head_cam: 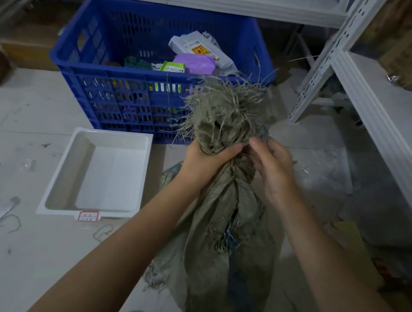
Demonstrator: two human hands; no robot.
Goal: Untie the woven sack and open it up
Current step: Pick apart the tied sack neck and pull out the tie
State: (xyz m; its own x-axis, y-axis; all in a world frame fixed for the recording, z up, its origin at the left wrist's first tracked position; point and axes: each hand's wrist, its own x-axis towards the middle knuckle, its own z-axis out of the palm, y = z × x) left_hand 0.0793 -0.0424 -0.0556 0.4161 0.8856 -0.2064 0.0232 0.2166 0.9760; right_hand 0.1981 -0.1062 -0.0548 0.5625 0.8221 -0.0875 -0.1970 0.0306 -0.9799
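Note:
A grey-green woven sack (229, 256) stands upright on the floor in front of me. Its neck is bunched tight and its frayed top (227, 107) fans out above the bunch. My left hand (208, 160) is wrapped around the neck from the left, thumb across the front. On the right side of the neck, my right hand (271, 169) pinches at the gathered fabric with its fingertips. Whatever ties the neck is hidden under my fingers.
A blue slatted crate (87, 65) holding several parcels stands just behind the sack. A white plastic tray (100, 169) lies on the floor to the left. White metal shelving (375, 103) runs along the right and across the back. Loose threads litter the floor.

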